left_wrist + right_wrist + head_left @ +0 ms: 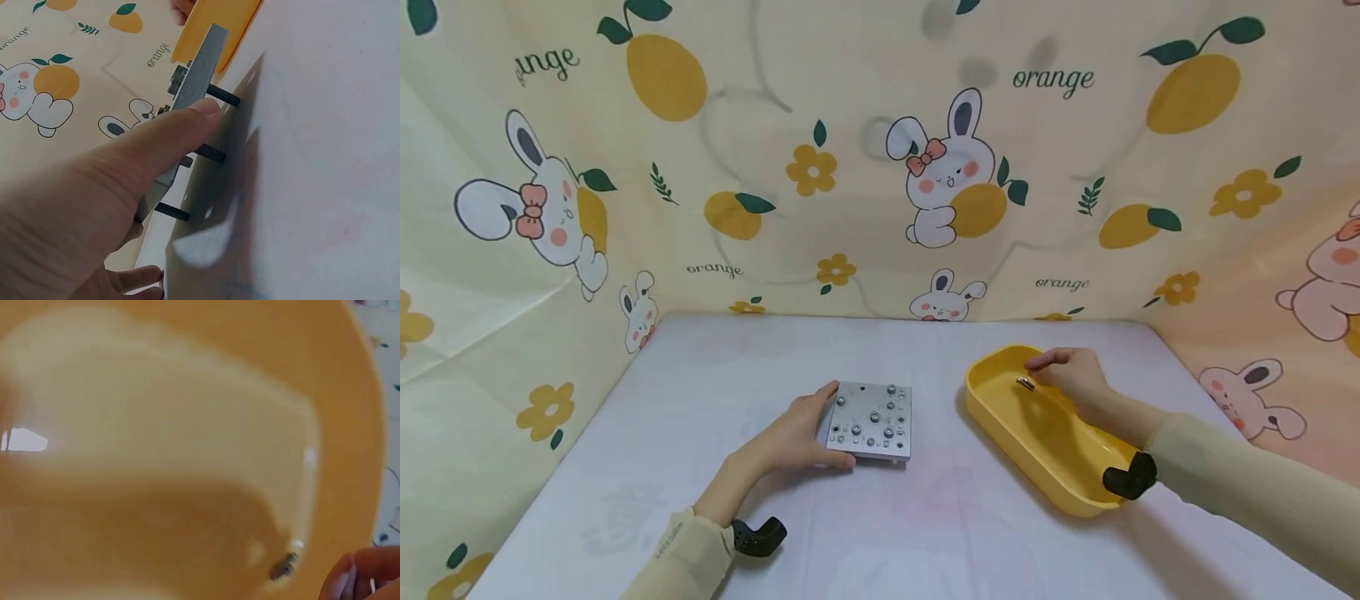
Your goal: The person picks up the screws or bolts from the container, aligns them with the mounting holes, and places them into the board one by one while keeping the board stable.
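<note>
My left hand (801, 429) grips the left edge of a square silver metal plate (844, 442), thumb along the near side and fingers at the far left corner. Several socket-head screws (875, 417) stand in its top face. In the left wrist view, threaded screw shanks (223, 95) stick out below the plate, over the table. My right hand (1075, 375) reaches into the yellow tray (1003, 446), fingertips bent down at its far end. Small metal screws (1025, 383) lie on the tray floor just beside those fingertips. I cannot tell whether the fingertips pinch anything.
A white cloth-covered table (700, 358) carries the plate and the tray, the tray to the right. A printed curtain (850, 83) with rabbits and oranges encloses the back and sides. Black wrist cameras (760, 537) sit on both wrists.
</note>
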Action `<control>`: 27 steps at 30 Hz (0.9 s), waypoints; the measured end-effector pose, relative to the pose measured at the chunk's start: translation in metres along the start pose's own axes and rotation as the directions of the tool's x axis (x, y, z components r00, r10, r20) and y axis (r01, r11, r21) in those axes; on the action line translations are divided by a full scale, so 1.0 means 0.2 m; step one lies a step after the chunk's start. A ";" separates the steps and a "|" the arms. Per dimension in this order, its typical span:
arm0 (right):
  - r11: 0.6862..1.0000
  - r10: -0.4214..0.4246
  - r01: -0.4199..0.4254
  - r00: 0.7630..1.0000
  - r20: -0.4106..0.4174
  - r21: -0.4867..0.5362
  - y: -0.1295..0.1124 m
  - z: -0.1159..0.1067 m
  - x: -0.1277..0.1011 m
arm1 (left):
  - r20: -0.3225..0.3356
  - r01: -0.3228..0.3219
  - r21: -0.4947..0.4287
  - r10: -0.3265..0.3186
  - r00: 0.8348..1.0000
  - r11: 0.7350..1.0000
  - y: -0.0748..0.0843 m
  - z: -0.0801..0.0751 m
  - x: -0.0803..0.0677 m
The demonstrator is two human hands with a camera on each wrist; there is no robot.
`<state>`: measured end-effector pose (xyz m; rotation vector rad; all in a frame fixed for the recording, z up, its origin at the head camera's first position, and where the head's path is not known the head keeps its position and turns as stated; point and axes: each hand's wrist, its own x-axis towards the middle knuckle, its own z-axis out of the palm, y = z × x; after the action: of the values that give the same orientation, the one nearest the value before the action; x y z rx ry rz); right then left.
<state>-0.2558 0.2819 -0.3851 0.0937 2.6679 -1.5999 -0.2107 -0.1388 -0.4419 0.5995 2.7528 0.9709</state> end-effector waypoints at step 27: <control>0.982 -0.056 0.059 0.998 0.023 -0.180 0.15 0.13 0.06 | 0.007 0.011 -0.010 -0.011 1.000 1.000 -0.02 0.01 0.01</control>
<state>-0.2661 0.2739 -0.4251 -0.0013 2.8113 -1.3568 -0.2123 -0.1392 -0.4456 0.5841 2.7411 0.9773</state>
